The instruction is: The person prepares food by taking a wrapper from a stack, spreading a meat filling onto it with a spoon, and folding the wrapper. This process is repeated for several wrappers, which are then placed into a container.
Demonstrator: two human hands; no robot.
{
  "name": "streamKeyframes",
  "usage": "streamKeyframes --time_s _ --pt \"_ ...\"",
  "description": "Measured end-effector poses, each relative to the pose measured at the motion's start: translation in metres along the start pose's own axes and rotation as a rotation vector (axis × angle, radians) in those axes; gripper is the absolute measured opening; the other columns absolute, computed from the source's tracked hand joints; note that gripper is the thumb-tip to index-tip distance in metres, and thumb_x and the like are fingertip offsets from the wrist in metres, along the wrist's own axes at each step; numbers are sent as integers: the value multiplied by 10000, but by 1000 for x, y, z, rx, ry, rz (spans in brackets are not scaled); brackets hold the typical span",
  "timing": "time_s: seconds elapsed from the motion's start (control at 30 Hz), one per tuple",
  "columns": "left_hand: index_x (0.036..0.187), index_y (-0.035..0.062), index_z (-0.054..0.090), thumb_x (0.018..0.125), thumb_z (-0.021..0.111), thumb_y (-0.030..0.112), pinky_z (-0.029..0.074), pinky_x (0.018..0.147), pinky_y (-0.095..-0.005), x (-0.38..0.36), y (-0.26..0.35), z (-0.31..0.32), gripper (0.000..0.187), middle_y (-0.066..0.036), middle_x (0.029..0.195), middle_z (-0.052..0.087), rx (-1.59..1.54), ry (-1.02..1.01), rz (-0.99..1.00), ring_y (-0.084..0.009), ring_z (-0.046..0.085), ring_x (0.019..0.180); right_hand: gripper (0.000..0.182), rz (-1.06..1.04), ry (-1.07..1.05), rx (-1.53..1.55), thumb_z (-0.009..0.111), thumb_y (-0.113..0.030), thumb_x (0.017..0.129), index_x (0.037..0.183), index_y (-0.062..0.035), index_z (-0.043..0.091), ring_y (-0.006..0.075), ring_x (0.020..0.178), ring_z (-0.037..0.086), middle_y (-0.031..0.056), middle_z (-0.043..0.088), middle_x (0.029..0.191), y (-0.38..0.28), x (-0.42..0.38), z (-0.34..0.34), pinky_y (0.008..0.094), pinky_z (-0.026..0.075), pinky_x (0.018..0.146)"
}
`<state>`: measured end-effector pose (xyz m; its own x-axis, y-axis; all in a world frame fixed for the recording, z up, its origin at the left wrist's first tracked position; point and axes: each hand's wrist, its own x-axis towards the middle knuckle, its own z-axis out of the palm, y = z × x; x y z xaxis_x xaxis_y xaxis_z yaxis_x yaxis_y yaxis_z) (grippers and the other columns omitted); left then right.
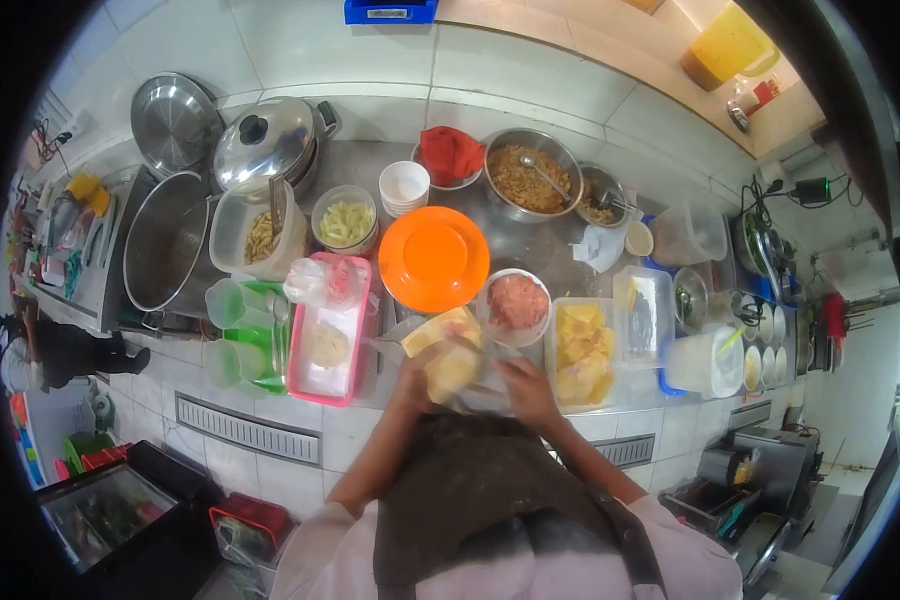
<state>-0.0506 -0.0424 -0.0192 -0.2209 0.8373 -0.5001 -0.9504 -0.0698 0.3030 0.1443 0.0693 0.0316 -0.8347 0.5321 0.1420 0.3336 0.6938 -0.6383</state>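
Observation:
My left hand (418, 378) is closed on a blurred pale yellow piece of food (452, 368) near the counter's front edge. Just beyond it lies another flat yellow piece (422, 338). To the right, my right hand (526, 388) has its fingers curled around something thin, too smeared by motion to name. A white bowl of pink minced meat (518, 302) stands just ahead of that hand. Beside it, a clear tub (610, 398) holds folded yellow pieces. An orange plate (434, 258) sits beyond my hands.
On the left are a pink tray (354, 385) with a pale round lump, a green tray (262, 378) and a large pot (165, 245). At the back stands a steel bowl (532, 208) of brown filling with a spoon. Another person (65, 355) stands far left.

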Motion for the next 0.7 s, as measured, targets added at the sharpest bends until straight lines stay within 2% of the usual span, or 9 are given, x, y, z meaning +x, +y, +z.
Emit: streamKeyframes --time_s 0.07,0.1,0.2,0.3,0.5,0.57,0.6,0.67,0.7 --pt "1380 16 458 898 583 210 557 924 -488 2 -1 -10 535 -193 1254 610 -7 -3 -35 -359 643 1107 394 230 -19 412 582 6 910 1291 -80 639 248 851 654 157 661 929 17 0 0 326 517 810" --pt "1389 22 443 881 599 231 541 957 -497 3 -2 -13 571 -196 1287 594 -21 -4 -71 -361 635 1128 394 234 -14 410 582 6 910 1291 -80 639 248 851 654 157 661 929 19 3 -6 326 517 810" --pt "1384 11 445 868 582 204 542 951 -504 -4 3 -6 567 -201 1277 601 -157 -80 -113 -371 638 1119 380 431 -211 418 571 36 884 1237 -63 674 231 792 673 150 691 854 20 17 -31 312 520 782" --pt "1378 1 449 852 583 191 536 959 -510 -9 8 5 576 -205 1265 607 -167 -87 -15 -379 637 1121 351 385 -149 356 585 37 868 1188 -52 699 230 764 680 152 712 844 12 28 -49 317 524 755" --pt "1372 1 457 855 604 214 523 982 -499 -4 12 -3 578 -197 1275 602 -103 -117 -46 -366 631 1132 343 312 -195 340 586 33 855 1171 -35 700 270 742 681 183 701 835 10 47 -42 335 529 739" --pt "1371 2 458 862 611 234 524 981 -493 -1 12 -6 580 -194 1275 602 -72 -126 -9 -360 632 1129 384 118 -96 285 582 40 852 1211 -50 685 280 797 671 183 680 919 16 43 -30 350 528 738" --pt "1370 2 460 868 618 254 525 980 -486 -1 14 -6 583 -190 1275 602 -38 -136 24 -354 634 1126 384 114 -103 290 582 40 852 1211 -50 685 280 797 671 183 680 919 11 40 -26 350 528 738" --pt "1372 4 459 875 623 275 524 982 -481 -3 15 -8 589 -185 1271 604 -68 -147 13 -349 634 1129 277 3 0 -4 629 -43 913 1185 -19 669 221 950 659 144 660 1044 -2 27 -19 319 520 788" --pt "1374 6 457 882 628 295 523 983 -476 -2 16 -7 595 -180 1268 605 -98 -169 3 -344 633 1131 277 1 -3 -3 629 -43 913 1185 -19 669 221 950 659 144 660 1044 1 18 -10 319 520 788"
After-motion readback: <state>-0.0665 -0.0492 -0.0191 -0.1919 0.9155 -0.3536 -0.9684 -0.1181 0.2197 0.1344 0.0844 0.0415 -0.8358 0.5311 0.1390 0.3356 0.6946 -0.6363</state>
